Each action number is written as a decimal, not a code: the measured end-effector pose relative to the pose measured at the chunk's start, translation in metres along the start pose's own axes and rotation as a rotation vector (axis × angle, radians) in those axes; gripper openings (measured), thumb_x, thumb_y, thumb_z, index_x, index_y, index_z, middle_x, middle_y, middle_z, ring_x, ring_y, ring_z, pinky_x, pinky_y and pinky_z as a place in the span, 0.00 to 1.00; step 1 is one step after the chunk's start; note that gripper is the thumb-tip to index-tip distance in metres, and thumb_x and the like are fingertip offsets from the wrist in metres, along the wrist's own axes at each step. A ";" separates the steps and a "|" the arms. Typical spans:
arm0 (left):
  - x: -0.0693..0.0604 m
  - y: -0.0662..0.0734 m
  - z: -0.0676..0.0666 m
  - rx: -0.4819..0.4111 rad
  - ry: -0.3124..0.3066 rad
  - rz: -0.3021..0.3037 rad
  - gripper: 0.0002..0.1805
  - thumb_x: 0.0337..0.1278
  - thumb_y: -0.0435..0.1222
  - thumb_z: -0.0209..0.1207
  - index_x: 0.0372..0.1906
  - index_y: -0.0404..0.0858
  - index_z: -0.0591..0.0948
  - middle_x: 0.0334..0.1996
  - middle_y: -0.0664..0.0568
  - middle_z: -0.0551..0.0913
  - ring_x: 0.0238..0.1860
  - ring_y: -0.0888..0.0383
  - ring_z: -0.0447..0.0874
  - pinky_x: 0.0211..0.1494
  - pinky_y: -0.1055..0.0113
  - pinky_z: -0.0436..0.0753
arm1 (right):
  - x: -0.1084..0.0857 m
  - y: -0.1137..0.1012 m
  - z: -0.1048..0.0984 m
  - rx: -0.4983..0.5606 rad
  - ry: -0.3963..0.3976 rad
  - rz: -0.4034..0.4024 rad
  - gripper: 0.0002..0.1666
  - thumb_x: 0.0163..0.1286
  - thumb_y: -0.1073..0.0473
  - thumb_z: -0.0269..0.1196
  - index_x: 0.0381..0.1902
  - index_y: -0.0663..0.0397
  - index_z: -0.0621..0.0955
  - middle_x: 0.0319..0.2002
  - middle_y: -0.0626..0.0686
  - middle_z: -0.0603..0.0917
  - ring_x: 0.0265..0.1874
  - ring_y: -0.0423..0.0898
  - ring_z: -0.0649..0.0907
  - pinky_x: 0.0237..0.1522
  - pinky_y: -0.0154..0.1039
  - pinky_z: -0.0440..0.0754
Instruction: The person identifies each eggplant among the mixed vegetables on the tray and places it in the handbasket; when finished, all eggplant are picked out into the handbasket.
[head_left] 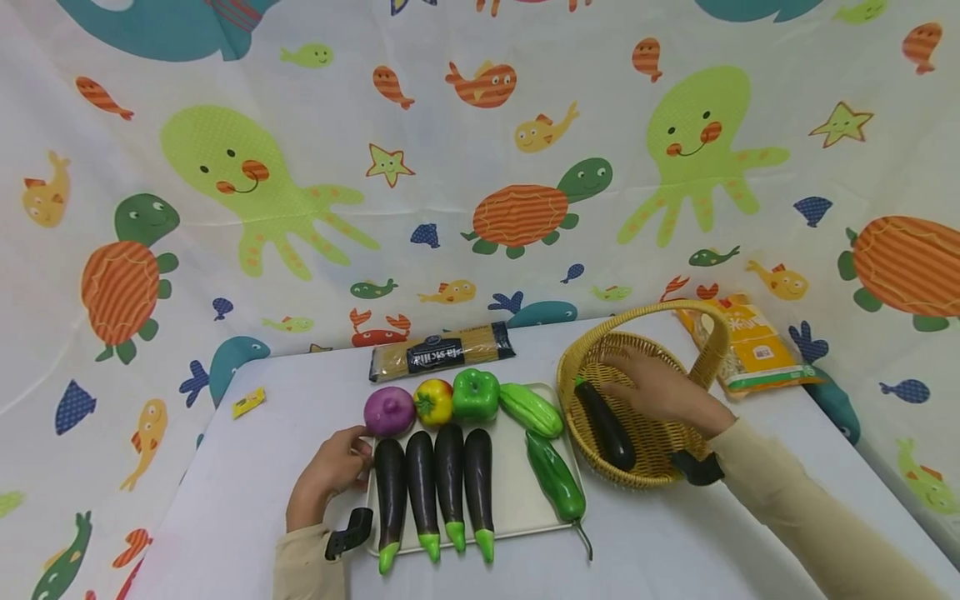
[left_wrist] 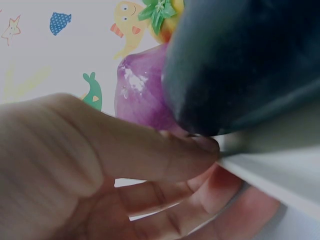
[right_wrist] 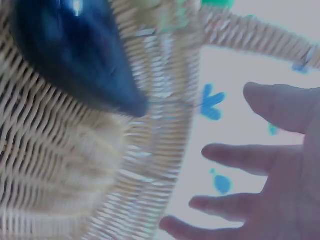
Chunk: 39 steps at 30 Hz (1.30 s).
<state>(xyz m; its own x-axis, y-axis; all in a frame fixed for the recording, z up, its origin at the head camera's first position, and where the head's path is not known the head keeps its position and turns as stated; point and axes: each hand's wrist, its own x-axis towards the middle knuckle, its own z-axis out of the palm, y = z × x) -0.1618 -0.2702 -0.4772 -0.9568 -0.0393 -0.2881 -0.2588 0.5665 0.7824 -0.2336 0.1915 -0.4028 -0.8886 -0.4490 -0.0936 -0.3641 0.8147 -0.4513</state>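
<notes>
My left hand (head_left: 330, 471) grips the left edge of a cream tray (head_left: 516, 492); in the left wrist view the thumb lies over the rim (left_wrist: 270, 180) with fingers beneath. Several dark eggplants (head_left: 449, 471) lie side by side on the tray, green stems toward me. A purple onion (head_left: 390, 412), a yellow-red pepper (head_left: 434, 402), a green bell pepper (head_left: 476, 395), a pale green ridged vegetable (head_left: 531, 409) and a long green pepper (head_left: 555, 477) surround them. My right hand (head_left: 654, 388), fingers spread, hovers over a wicker basket (head_left: 637, 477) holding one eggplant (head_left: 609, 429), apart from it.
The basket's tall handle (head_left: 717, 333) arches over its opening. Behind the tray lies a pasta packet (head_left: 442, 352). An orange bag (head_left: 757, 346) lies behind the basket at right, and a small yellow packet (head_left: 249, 402) at far left. A patterned curtain (head_left: 450, 167) hangs behind the table.
</notes>
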 end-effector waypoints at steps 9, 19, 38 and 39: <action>0.001 0.001 0.001 0.006 0.003 0.001 0.29 0.48 0.16 0.49 0.62 0.19 0.72 0.36 0.40 0.78 0.32 0.50 0.79 0.26 0.56 0.90 | -0.063 -0.069 0.024 -0.224 0.498 -0.128 0.28 0.68 0.55 0.68 0.61 0.64 0.79 0.61 0.71 0.76 0.59 0.69 0.77 0.58 0.67 0.79; 0.000 0.001 0.000 -0.002 0.002 0.005 0.30 0.45 0.15 0.48 0.61 0.19 0.73 0.35 0.41 0.77 0.32 0.50 0.79 0.27 0.56 0.90 | -0.060 -0.134 0.100 0.011 0.199 -0.225 0.23 0.74 0.52 0.63 0.63 0.55 0.81 0.52 0.53 0.86 0.51 0.51 0.85 0.48 0.51 0.87; 0.001 0.000 0.000 0.012 0.005 0.003 0.29 0.48 0.16 0.50 0.61 0.20 0.74 0.36 0.41 0.78 0.34 0.51 0.79 0.28 0.56 0.90 | -0.041 -0.143 0.162 0.042 0.024 -0.185 0.37 0.70 0.43 0.67 0.71 0.53 0.72 0.39 0.53 0.87 0.38 0.46 0.86 0.28 0.43 0.84; 0.000 0.000 0.000 0.011 0.006 0.004 0.29 0.47 0.16 0.50 0.61 0.20 0.74 0.36 0.41 0.78 0.33 0.51 0.79 0.28 0.56 0.90 | -0.041 -0.144 0.163 0.046 0.027 -0.184 0.37 0.70 0.42 0.67 0.70 0.53 0.73 0.39 0.53 0.87 0.38 0.46 0.86 0.27 0.42 0.83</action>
<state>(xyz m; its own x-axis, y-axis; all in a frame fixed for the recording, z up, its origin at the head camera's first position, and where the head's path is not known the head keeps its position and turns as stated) -0.1622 -0.2703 -0.4771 -0.9586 -0.0416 -0.2816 -0.2534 0.5753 0.7777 -0.0999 0.0331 -0.4786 -0.8154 -0.5786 0.0177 -0.5088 0.7018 -0.4986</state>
